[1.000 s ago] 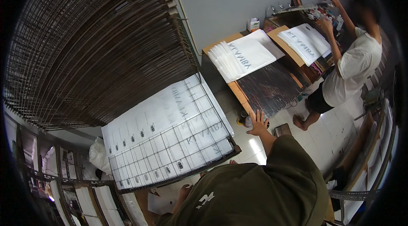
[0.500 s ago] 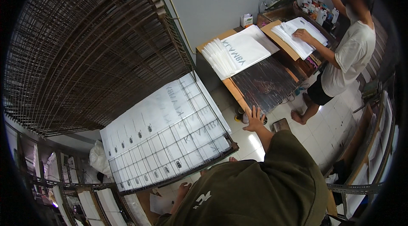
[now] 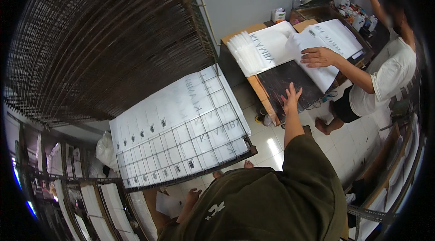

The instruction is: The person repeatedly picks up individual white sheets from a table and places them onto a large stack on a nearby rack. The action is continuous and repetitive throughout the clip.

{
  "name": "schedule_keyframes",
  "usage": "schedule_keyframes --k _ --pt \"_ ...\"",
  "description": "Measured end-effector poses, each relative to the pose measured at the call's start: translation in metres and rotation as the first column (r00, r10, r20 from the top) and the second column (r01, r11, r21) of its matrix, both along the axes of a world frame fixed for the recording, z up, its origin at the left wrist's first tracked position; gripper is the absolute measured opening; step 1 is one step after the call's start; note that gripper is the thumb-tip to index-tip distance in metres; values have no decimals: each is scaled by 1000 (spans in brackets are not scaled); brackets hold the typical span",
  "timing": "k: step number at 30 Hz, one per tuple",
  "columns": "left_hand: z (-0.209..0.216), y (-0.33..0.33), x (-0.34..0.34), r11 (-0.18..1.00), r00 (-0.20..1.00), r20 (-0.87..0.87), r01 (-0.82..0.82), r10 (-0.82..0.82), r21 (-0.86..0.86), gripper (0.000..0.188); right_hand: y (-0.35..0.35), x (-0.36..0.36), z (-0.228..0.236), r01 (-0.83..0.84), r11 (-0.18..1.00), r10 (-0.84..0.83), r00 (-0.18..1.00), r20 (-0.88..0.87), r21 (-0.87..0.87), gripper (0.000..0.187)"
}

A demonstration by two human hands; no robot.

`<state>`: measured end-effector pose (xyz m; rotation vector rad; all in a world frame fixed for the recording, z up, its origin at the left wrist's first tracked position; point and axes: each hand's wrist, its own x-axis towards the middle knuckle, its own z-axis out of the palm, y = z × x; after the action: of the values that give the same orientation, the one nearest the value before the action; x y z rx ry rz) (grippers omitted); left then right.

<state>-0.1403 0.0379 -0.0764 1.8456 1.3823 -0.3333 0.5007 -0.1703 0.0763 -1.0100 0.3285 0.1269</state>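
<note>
Right hand out over the dark screen, printed sheets racked and stacked

Right hand [image 3: 291, 97] reaches to the dark printing screen [image 3: 290, 88] on the bench [image 3: 253, 88] — fingers spread, flat on or just above it, holding nothing. Left hand [image 3: 194, 195] low by the body; its fingers cannot be told. Printed sheets [image 3: 176, 123] already lie on the wire drying rack [image 3: 247, 148], more white sheets [image 3: 260, 48] stacked beyond the screen — a co-worker's hand [image 3: 319, 56] rests on one. Screen looks bare: some done, more likely left
</note>
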Motion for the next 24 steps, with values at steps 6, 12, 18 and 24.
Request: schedule_keyframes --k 6,12,18,24 --pt "-13 8 7 998 995 -81 61 -60 18 59 20 -1 -34 61 986 -47 995 -93 157 56" --pt "3 -15 8 985 983 71 -168 171 -42 58 46 -28 -43 186 967 -185 983 24 -173 49" --pt "4 -30 6 979 981 -7 -192 192 -60 57 58 -2 69 -22 856 269 872 409 -517 47" --pt "-5 -35 6 963 964 53 -253 259 -95 58 107 -48 203 -231 508 825 409 391 -830 40"
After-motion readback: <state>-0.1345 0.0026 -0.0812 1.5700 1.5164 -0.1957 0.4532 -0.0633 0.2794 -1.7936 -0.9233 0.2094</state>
